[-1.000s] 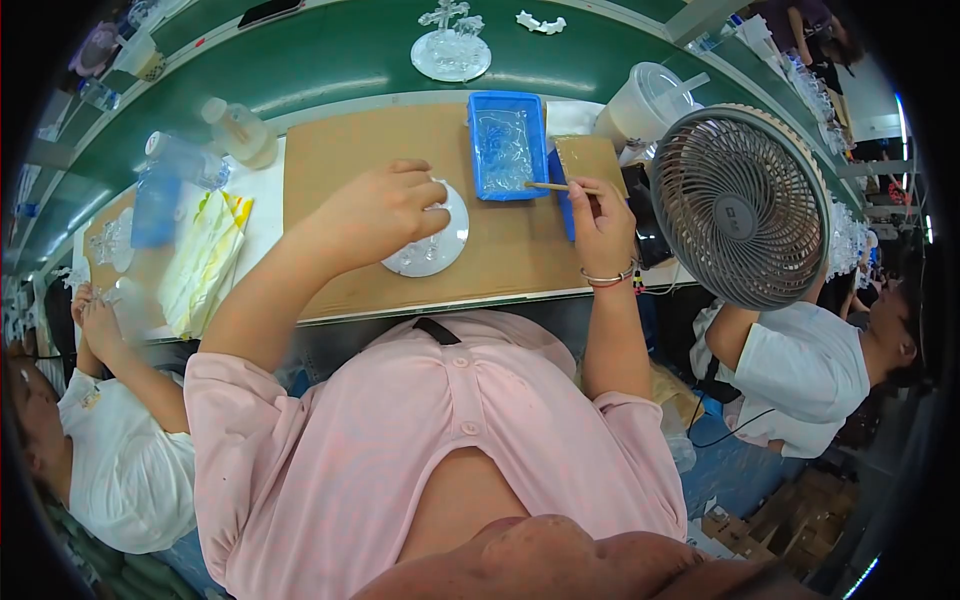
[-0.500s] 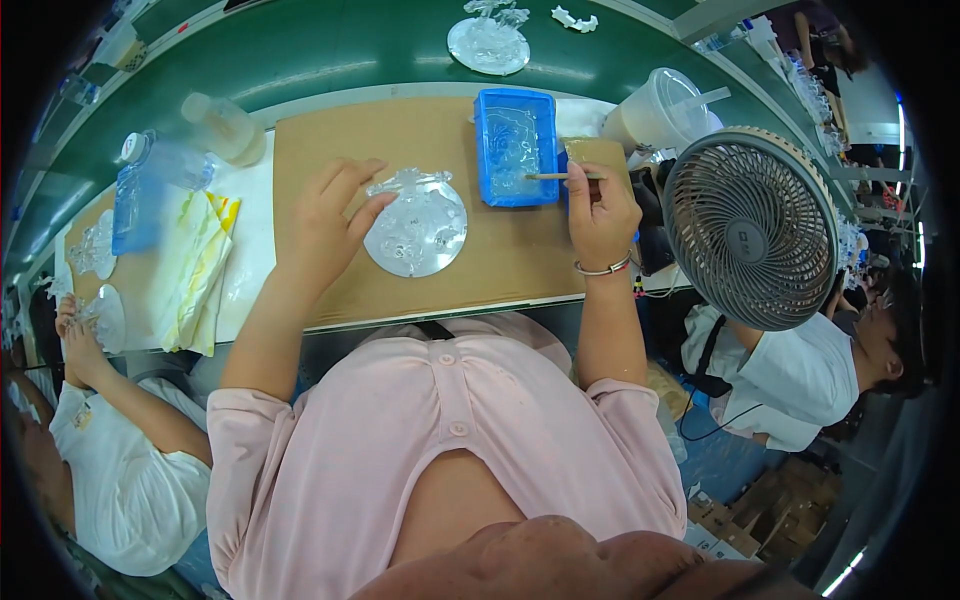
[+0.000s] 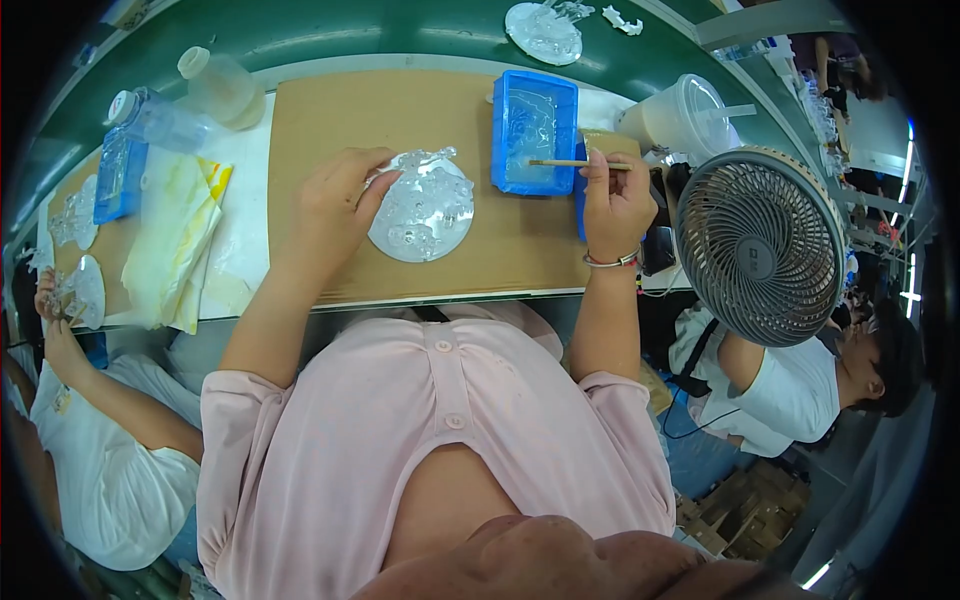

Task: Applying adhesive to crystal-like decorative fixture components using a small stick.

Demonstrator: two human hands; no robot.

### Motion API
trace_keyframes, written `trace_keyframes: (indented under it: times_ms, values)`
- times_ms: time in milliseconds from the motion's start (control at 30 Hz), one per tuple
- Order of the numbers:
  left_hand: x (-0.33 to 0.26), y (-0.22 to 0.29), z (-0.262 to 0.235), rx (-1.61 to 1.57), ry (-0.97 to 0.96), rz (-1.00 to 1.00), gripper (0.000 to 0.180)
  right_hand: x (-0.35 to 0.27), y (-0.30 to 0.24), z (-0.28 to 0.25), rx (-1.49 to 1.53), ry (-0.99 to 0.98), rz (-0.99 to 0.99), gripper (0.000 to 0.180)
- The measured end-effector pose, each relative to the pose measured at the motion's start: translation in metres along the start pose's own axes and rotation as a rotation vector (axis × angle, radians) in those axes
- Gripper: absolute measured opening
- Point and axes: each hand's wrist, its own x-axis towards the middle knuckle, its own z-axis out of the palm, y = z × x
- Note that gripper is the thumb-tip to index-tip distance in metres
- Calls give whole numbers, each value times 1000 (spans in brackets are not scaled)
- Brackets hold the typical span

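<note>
Co-worker's hands point(image 3: 57, 325) work at a clear piece, far left of the frame. Moving inward, we pass a yellow-and-white plastic packet point(image 3: 180, 240) and two capped bottles, one clear point(image 3: 160, 120), one milky point(image 3: 222, 90). Now the left hand point(image 3: 340, 200), left of centre: thumb and forefinger slightly parted, right at the upper-left edge of a clear plastic ornament point(image 3: 425, 200) on its round disc point(image 3: 420, 254). Pinching part of it? Cannot tell. That set lies on the cardboard point(image 3: 330, 110), just above centre; an awkward nudge from that thumb could knock a fine part askew.

On to the blue tray point(image 3: 500, 170), upper middle, clear gel-like stuff inside. Over it pokes a thin stick point(image 3: 570, 163), pinched close between thumb and fingers of the right hand point(image 3: 622, 200). Danger here: an overloaded tip could drip onto the cardboard, and a loose pinch could let the stick drop. Further right, the lidded cup point(image 3: 680, 115) sits near those knuckles; a careless elbow-out swing could tip it. Rightmost, the grey fan point(image 3: 760, 245).
</note>
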Motion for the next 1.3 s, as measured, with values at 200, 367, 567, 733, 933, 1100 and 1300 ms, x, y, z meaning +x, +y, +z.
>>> trace_keyframes:
  times_ms: [200, 367, 567, 733, 933, 1100, 1300]
  values:
    - [-10, -12, 1, -11, -26, -81, 17, 5, -2, 3, -23, 34, -65, 16]
    - [-8, -11, 5, -19, 2, -131, 14, 1, -9, 5, -8, 10, -59, 15]
    - [-10, -20, 6, 0, 23, -182, 16, -5, -6, 6, 3, -4, -105, 13]
    - [-11, -20, 1, -110, 45, -174, 19, -2, -2, 4, -3, -14, -67, 14]
    - [-9, -19, 5, -139, -10, -244, 17, -6, -1, -20, 321, 218, 109, 14]
    - [-12, -18, 5, -158, -39, -263, 20, -28, -17, -32, 471, 285, 122, 17]
    - [-14, -17, 8, -146, 20, -180, 25, -49, -38, -2, 537, 106, 76, 17]
